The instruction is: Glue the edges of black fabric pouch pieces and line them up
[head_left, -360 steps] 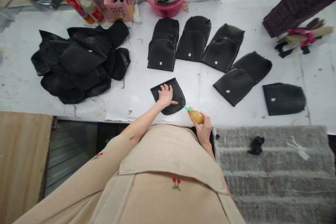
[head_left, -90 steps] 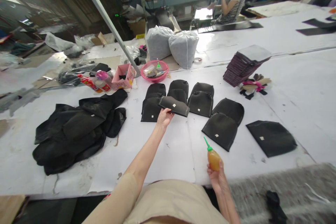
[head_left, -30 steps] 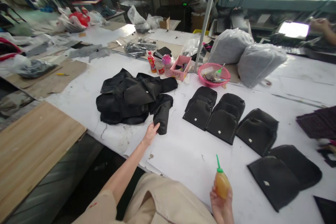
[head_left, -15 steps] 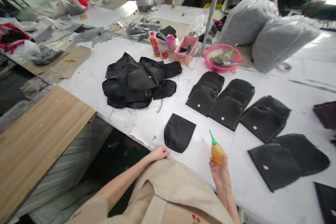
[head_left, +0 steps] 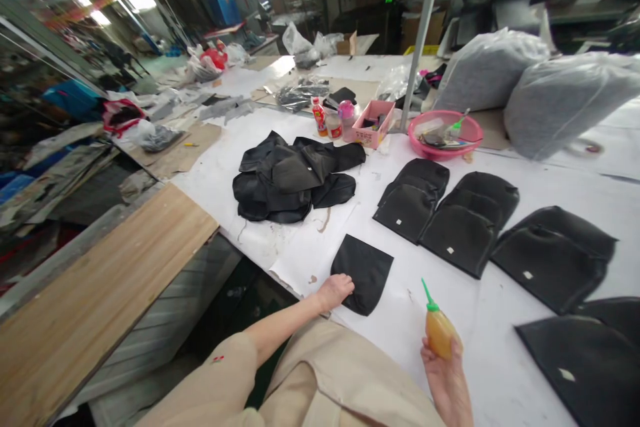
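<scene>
My right hand is wrapped round the lower part of a squeeze bottle of amber liquid, its green nozzle pointing up and slightly left. On the near edge of the table, a single black leather-like piece lies flat, rounded at one end and straight at the other. My left hand rests on its near left side with bent, closed fingers; whether they pinch the edge is partly hidden. Similar black pieces with small white tags lie overlapped in sets to the right.
A heap of black pieces lies back left on the white-covered table. Behind stand a red-labelled bottle, a pink box, a pink basin and a metal pole. Large stuffed bags sit back right; a wooden board is at left.
My left hand has moved forward from the table edge onto the single black piece. The squeeze bottle stays in my right hand. The view has tilted up and shifted left.
</scene>
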A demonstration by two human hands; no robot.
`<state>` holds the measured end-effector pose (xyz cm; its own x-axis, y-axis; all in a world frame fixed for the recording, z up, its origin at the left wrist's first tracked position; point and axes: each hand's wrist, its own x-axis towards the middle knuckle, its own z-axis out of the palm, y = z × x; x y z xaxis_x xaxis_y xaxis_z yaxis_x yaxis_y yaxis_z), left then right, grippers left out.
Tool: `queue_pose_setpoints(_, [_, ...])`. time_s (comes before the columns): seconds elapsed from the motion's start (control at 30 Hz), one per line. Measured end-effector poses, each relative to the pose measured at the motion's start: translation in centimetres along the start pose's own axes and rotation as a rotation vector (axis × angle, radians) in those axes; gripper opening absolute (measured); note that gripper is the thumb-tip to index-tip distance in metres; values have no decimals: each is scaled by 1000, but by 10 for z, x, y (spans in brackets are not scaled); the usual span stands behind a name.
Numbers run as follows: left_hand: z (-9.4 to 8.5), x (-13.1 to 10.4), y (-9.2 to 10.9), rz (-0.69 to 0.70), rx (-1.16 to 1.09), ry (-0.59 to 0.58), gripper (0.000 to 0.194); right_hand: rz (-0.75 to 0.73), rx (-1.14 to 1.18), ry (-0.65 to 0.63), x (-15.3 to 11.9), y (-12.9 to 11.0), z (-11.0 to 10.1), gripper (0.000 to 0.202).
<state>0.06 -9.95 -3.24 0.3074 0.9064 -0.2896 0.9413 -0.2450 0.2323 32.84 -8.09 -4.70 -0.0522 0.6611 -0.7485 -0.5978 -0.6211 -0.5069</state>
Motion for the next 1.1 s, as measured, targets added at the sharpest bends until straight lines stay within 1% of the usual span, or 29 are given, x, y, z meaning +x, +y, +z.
queue_pose_setpoints(0.07, [-4,1,3,-18,-25,-22,11,-8,0,-17,1,3,-1,61])
queue_pose_setpoints(0.13, [-16,0,4,-25,-119,-100,8,-38,-4,-26,-1,5,-1,56])
queue_pose_setpoints(0.2, [-35,-2,1,0,-276,-227,7,-72,6,-7,-6,6,0,56])
queue_pose_setpoints(0.23, [-49,-2,-4,23,-358,-296,6,-81,13,1,-8,5,1,57])
queue_pose_setpoints(0.27, [-64,0,-10,9,-416,-298,5,-91,20,3,-11,4,2,58])
queue_pose_setpoints(0.3, [-81,3,-18,-25,-437,-274,5,-99,19,0,-13,3,3,58])
queue_pose_setpoints(0.33, [-99,9,-28,-69,-412,-234,5,-105,14,-6,-15,2,4,57])
queue_pose_setpoints(0.4, [-133,28,-49,-245,-208,-46,9,-117,1,-9,-18,-1,7,54])
queue_pose_setpoints(0.43, [-147,40,-59,-356,-107,42,13,-121,-3,-9,-18,-2,8,53])
queue_pose_setpoints(0.47, [-157,52,-67,-467,-41,112,17,-123,-4,-8,-19,-2,10,54])
queue_pose_setpoints(0.5, [-162,64,-73,-574,-14,164,21,-122,-2,-6,-19,-2,11,54])
queue_pose_setpoints(0.53, [-163,74,-77,-682,-20,216,23,-118,3,-5,-20,-2,13,55])
queue_pose_setpoints(0.57, [-159,82,-78,-769,-42,282,26,-112,10,-6,-20,-1,14,55])
queue_pose_setpoints(0.6, [-150,86,-76,-825,-67,351,28,-104,19,-7,-21,0,14,56])
queue_pose_setpoints(0.63, [-137,87,-71,-838,-90,406,28,-95,29,-9,-22,1,14,57])
queue_pose_setpoints(0.67, [-121,85,-64,-806,-102,441,27,-89,38,-11,-24,3,14,58])
queue_pose_setpoints(0.7, [-104,80,-57,-725,-104,433,24,-87,43,-10,-25,4,13,59])
queue_pose_setpoints(0.77, [-70,67,-42,-514,-92,309,18,-81,40,4,-28,7,12,59])
queue_pose_setpoints(0.8, [-55,61,-37,-461,-70,269,16,-76,34,14,-29,8,12,58])
queue_pose_setpoints(0.87, [-33,52,-33,-477,-28,265,13,-64,23,32,-31,8,14,55])
queue_pose_setpoints(0.9, [-26,50,-34,-506,-17,278,15,-58,22,39,-32,8,15,54])
queue_pose_setpoints(0.97, [-21,52,-39,-540,-15,284,16,-55,24,51,-32,6,19,54])
queue_pose_setpoints(1.03, [-22,58,-46,-532,-11,255,11,-49,23,52,-31,3,23,56])
queue_pose_setpoints(1.1, [-27,63,-52,-523,-2,233,14,-51,16,43,-28,2,26,59])
